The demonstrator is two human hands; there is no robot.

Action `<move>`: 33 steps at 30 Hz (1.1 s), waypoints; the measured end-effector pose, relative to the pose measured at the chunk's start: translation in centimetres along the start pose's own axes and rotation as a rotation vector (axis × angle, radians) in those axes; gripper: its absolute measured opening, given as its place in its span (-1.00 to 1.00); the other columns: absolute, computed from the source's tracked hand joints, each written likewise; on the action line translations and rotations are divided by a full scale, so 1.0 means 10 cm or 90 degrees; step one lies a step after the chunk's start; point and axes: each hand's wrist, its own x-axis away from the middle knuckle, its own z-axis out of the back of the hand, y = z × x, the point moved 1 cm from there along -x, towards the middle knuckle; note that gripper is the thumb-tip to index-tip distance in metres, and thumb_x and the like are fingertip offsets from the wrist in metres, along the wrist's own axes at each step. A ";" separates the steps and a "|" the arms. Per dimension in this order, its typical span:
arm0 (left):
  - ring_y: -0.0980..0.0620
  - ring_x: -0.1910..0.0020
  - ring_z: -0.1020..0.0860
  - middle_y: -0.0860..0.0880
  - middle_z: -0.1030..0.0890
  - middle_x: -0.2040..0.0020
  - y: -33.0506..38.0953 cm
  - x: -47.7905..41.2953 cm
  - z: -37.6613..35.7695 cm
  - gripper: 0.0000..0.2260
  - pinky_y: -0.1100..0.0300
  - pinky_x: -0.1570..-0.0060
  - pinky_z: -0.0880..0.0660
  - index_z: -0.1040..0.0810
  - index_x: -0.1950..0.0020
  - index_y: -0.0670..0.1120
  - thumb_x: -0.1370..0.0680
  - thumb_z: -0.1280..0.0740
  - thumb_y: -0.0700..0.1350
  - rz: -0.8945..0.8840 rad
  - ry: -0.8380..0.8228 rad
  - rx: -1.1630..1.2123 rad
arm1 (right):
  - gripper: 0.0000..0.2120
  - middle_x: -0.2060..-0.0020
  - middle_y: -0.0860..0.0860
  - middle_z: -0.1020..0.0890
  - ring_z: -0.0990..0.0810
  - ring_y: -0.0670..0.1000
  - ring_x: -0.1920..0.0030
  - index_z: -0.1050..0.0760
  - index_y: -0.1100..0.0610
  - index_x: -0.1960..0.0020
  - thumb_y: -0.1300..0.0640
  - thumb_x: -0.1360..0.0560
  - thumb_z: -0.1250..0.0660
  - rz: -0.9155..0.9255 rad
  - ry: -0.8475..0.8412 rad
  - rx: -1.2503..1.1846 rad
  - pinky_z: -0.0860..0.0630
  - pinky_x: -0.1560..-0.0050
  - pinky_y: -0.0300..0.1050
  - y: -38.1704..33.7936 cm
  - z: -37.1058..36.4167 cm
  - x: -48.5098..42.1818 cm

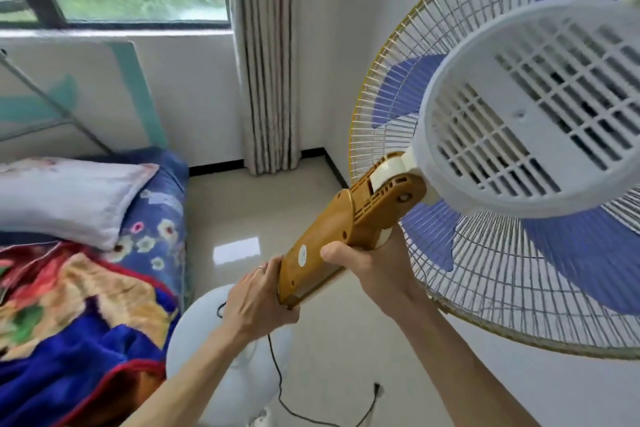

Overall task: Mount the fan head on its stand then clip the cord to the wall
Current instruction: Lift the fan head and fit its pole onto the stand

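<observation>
Fan head (502,156), round wire grille; both hands clasp its tan plastic neck (332,239).

No words, brands or numbers can be read anywhere in this view. The one label in sight is a small round white sticker (302,255) on the yellow-brown neck (322,246) of the fan head; it carries what may be a faint bluish mark, too small and blurred to make out. The grey motor housing (526,107) bears no legible marking.
</observation>
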 end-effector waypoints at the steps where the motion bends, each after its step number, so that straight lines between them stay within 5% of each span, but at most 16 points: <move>1: -0.05 0.12 -0.60 0.05 -0.61 -0.01 -0.12 -0.15 0.06 -0.27 0.14 0.25 -0.48 -0.31 -0.29 0.10 -0.16 -0.41 0.24 0.008 -0.007 0.007 | -0.74 0.26 0.31 -0.63 -0.66 0.30 0.15 -0.51 0.40 0.20 0.28 -0.24 -0.50 -0.010 -0.002 0.000 -0.67 0.07 -0.02 0.03 -0.13 -0.17; 8: -0.09 0.12 -0.57 0.02 -0.59 0.01 -0.82 -1.19 0.40 -0.30 0.11 0.23 -0.45 -0.29 -0.23 0.08 -0.16 -0.43 0.20 0.019 0.003 0.009 | -0.77 0.31 0.25 -0.61 -0.64 0.22 0.22 -0.50 0.25 0.18 0.31 -0.24 -0.51 -0.018 -0.010 0.032 -0.66 0.12 -0.10 0.02 -0.76 -1.28; 13: -0.06 0.07 -0.56 0.06 -0.58 -0.05 -1.09 -2.05 0.56 -0.27 0.15 0.24 -0.37 -0.30 -0.31 0.10 -0.18 -0.43 0.19 -0.012 0.007 -0.002 | -0.66 0.37 -0.14 -0.64 -0.63 -0.15 0.30 -0.62 -0.13 0.28 0.34 -0.25 -0.50 0.023 -0.003 0.009 -0.63 0.17 -0.28 0.12 -0.95 -2.06; 19: -0.05 0.05 -0.53 0.05 -0.54 -0.03 -1.49 -3.26 0.58 -0.25 0.10 0.14 -0.47 -0.26 -0.30 0.07 -0.18 -0.41 0.23 -0.063 -0.012 -0.032 | -0.70 0.35 -0.17 -0.63 -0.62 -0.17 0.28 -0.54 -0.10 0.22 0.26 -0.24 -0.51 0.039 0.053 0.016 -0.61 0.13 -0.34 0.45 -1.15 -3.10; 23: -0.05 0.02 -0.53 0.05 -0.53 -0.04 -1.69 -4.14 0.57 -0.24 0.12 0.11 -0.44 -0.26 -0.32 0.06 -0.19 -0.40 0.24 -0.100 -0.047 -0.043 | -0.71 0.28 0.06 -0.66 -0.67 0.07 0.23 -0.53 -0.01 0.15 0.19 -0.21 -0.54 0.019 0.099 0.023 -0.65 0.10 -0.23 0.69 -1.22 -3.83; 27: -0.06 0.01 -0.54 0.03 -0.53 -0.05 -1.87 -4.97 0.64 -0.23 0.08 0.10 -0.48 -0.25 -0.33 0.05 -0.19 -0.41 0.23 -0.121 -0.074 -0.035 | -0.56 0.25 -0.22 -0.68 -0.69 -0.15 0.15 -0.58 -0.32 0.15 0.23 -0.26 -0.53 -0.005 0.113 0.048 -0.60 0.08 -0.34 0.86 -1.30 -4.58; 33: -0.03 -0.06 -0.51 0.04 -0.51 -0.09 -2.15 -6.16 0.68 -0.20 0.08 0.07 -0.47 -0.24 -0.38 0.07 -0.19 -0.42 0.22 -0.176 -0.125 -0.010 | -0.64 0.16 0.06 -0.71 -0.71 0.08 0.08 -0.56 0.02 0.02 0.13 -0.23 -0.58 -0.076 0.185 0.064 -0.67 -0.10 0.06 1.15 -1.46 -5.63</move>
